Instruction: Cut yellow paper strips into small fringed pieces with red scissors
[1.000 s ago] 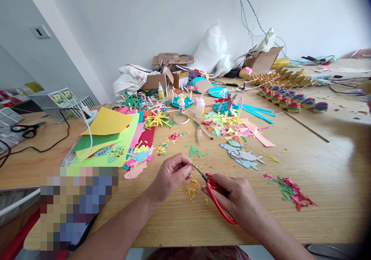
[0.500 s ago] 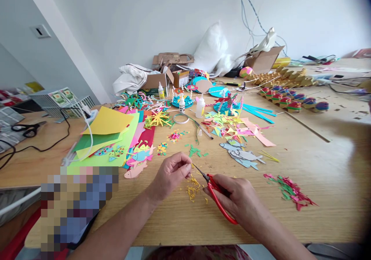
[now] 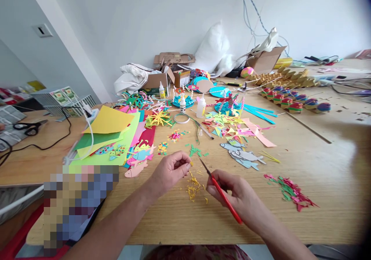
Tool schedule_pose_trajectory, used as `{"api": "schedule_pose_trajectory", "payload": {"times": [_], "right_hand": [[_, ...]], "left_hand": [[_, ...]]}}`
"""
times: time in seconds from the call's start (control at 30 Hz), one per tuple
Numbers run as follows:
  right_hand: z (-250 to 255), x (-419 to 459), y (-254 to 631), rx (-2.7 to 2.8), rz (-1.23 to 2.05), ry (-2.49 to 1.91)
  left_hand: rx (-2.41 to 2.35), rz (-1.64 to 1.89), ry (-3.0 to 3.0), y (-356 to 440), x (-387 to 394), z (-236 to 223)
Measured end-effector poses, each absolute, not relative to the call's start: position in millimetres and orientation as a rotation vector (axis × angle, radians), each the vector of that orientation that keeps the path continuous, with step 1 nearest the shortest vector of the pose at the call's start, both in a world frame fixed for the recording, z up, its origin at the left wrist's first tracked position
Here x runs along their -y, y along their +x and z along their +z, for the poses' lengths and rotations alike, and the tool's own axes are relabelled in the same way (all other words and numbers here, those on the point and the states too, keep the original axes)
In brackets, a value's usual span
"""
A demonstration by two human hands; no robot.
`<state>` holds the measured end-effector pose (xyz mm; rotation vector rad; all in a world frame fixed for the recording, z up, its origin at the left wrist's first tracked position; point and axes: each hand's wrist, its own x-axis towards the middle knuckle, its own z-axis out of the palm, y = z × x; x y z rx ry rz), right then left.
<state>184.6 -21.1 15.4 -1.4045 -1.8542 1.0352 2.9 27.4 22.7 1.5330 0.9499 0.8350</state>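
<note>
My right hand (image 3: 232,188) is closed around the red handles of a pair of scissors (image 3: 222,192). The blades point up and left, a short way from my left hand (image 3: 174,169). That hand pinches a tiny yellow piece of paper (image 3: 191,163) between thumb and fingertips; most of it is hidden. Beneath and between my hands lies a small heap of yellow paper scraps (image 3: 193,188). Small green paper bits (image 3: 197,151) lie just beyond. Grey-blue paper fish (image 3: 243,155) rest past my right hand, and pink and yellow paper fish (image 3: 137,169) lie beyond my left forearm.
Coloured paper sheets (image 3: 107,122) are stacked at the left. Glue bottles (image 3: 201,106) stand mid-table near paper offcuts (image 3: 228,124). Red and green scraps (image 3: 290,192) lie at the right. Painted egg-carton pieces (image 3: 292,99) line the back right. Black scissors (image 3: 30,127) lie far left.
The scissors have moved away from the left hand's fingertips and turned, and their blades look closer together. The left hand stays almost where it was, with a yellow speck now showing at its fingertips.
</note>
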Motion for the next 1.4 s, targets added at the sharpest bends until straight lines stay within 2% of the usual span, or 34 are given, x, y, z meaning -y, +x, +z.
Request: {"api": "schedule_pose_trajectory", "payload": {"times": [0.17,0.47,0.8,1.4], "right_hand": [[20,7,174,1.61,1.035,-1.275],[20,-12,167,1.801,0.92,-1.256],[18,-14,163,1.423,1.185,-1.102],[14,-12,161,1.517,1.175,-1.158]], "left_hand": [[-0.967,0.714,1.619,4,-27,24],[-1.025,0.496,1.991,2,-31,27],[-0.897,0.676,1.63,8,-27,22],[-1.029,0.784,1.873,8,-26,20]]}}
